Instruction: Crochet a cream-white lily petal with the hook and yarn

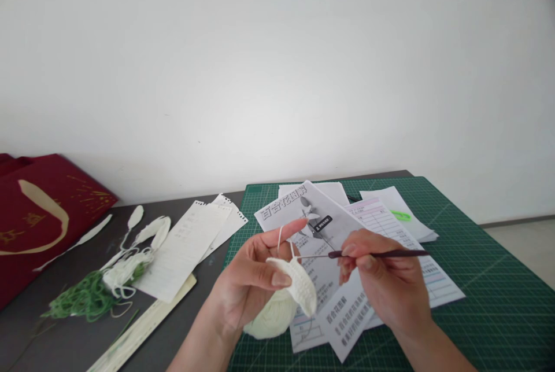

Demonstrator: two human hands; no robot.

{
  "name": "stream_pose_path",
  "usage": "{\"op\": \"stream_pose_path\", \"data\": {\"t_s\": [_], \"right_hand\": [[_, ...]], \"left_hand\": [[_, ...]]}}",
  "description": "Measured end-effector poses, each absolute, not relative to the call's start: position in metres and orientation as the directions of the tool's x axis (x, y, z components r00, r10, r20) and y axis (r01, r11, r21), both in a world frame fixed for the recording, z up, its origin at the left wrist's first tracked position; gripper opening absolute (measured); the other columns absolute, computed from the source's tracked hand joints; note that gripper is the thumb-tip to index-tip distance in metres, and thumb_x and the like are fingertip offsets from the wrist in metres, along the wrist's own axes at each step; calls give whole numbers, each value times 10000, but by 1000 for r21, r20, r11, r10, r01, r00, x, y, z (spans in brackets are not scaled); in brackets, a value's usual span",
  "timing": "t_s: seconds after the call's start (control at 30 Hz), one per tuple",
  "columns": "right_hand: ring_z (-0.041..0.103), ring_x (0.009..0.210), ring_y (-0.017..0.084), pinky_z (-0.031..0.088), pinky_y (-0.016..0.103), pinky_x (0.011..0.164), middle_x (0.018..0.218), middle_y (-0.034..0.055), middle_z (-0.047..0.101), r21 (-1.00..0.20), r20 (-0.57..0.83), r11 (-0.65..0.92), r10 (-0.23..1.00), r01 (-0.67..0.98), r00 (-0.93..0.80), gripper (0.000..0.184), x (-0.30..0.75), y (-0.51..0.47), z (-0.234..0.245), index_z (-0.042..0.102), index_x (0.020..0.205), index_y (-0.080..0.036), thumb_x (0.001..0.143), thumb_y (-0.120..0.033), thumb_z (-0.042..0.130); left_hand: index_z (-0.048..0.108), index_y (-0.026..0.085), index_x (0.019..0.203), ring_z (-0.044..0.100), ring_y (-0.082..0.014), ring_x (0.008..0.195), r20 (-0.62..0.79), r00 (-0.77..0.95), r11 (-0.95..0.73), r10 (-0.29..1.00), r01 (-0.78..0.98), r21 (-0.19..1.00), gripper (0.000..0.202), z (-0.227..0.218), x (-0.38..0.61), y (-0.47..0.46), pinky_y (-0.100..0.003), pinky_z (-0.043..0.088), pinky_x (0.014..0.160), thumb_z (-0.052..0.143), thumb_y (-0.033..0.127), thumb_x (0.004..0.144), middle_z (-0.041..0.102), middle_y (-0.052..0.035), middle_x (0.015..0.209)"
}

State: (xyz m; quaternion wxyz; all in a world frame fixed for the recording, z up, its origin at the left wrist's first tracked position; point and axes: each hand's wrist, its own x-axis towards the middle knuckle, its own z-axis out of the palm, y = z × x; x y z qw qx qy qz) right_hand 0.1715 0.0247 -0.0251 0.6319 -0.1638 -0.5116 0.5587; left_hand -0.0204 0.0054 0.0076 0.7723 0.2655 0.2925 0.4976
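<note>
Above a green mat (481, 279), the left grip (249, 273) pinches white, tapered, tight-stitched crochet (302, 288) and the right grip (390, 282) a hook (335, 254).

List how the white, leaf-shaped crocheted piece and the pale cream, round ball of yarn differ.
The white, leaf-shaped crocheted piece is stitched fabric; the pale cream, round ball of yarn is wound strand. The crocheted piece is pinched in the grip of the left hand; the ball sits below, partly hidden. The piece looks whiter, the ball creamier. Both are light-coloured.
</note>
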Motion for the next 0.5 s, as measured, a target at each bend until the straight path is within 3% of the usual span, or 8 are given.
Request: {"op": "stream_pose_path", "data": {"t_s": [0.2, 0.3, 0.43, 0.5], "right_hand": [[635, 566, 138, 538, 250, 497, 713, 29, 690, -783, 407, 240, 895, -573, -181, 73, 175, 26, -22, 761, 850, -211, 819, -226, 696], [613, 483, 108, 521, 188, 438, 609, 23, 687, -766, 189, 13, 960, -643, -206, 88, 171, 27, -22, 761, 787, -179, 776, -264, 740], [566, 417, 62, 499, 124, 410, 522, -10, 655, -638, -128, -309, 946, -705, -299, 133, 158, 28, -24, 751, 758, -153, 724, -276, 787], [587, 447, 70, 519, 134, 441, 534, -10, 664, -610, -168, -338, 939, -717, -299, 146, 153, 26, -24, 749, 781, -151, 714, -273, 796]], "left_hand": [[715, 102, 1106, 350, -108, 522, -166, 404, 396, 900, -596, 698, 652, 7, -25, 5, -236, 321, 507, 660, 44, 458, 357, 61, 496], [724, 160, 1105, 370, -105, 528, -146, 352, 320, 924, -508, 800, 617, 7, -25, 4, -231, 326, 516, 712, 55, 497, 417, 50, 518], [785, 212, 913, 444, -125, 602, -14, 178, 54, 984, -219, 974, 307, 5, -20, 1, -259, 394, 597, 772, 106, 625, 532, 7, 632], [741, 239, 1055, 481, -139, 646, 35, 142, -13, 989, -150, 989, 397, 2, -15, 0, -283, 427, 670, 762, 135, 673, 540, 14, 655]]}}
